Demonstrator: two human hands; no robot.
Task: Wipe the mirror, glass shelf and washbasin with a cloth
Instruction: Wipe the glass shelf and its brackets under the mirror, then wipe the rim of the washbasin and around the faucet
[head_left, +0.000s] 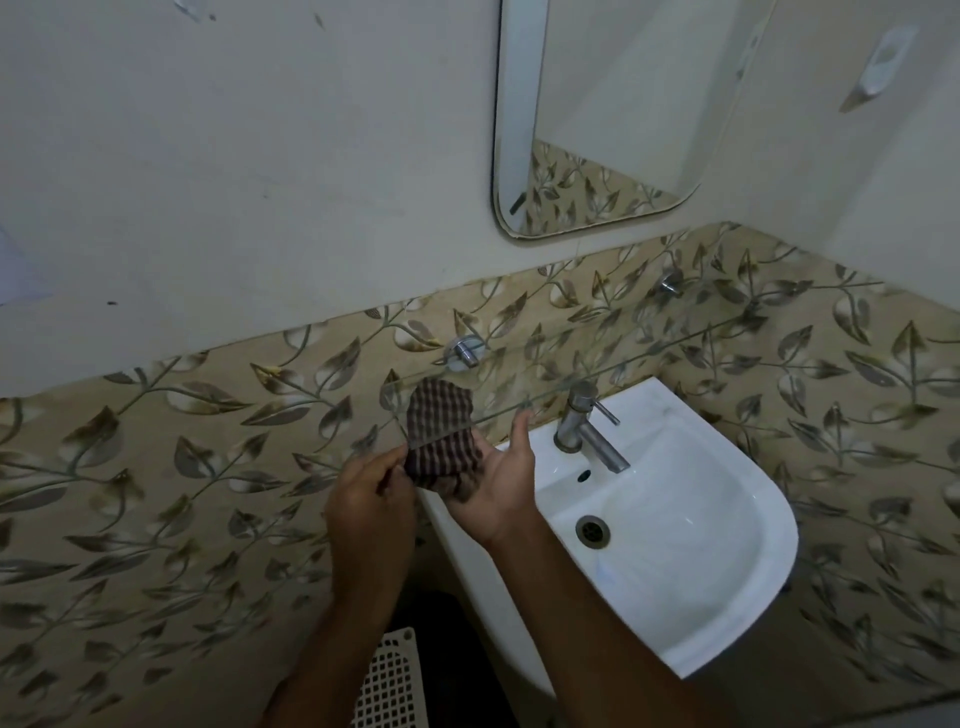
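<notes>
A dark brown striped cloth (441, 439) lies over the palm of my right hand (498, 486), just below the left end of the glass shelf (623, 364). My left hand (371, 499) pinches the cloth's left edge. Part of the cloth shows through the clear shelf. The white washbasin (727, 587) sits to the right of both hands, with a steel tap (584, 426) at its back. The mirror (597, 119) hangs on the wall above the shelf.
Leaf-patterned tiles (182, 493) cover the lower wall, with plain wall above. Two chrome brackets (464, 352) (671, 283) hold the shelf. A white perforated basket (392, 680) stands below near my arms. A soap holder (878, 67) is fixed high on the right wall.
</notes>
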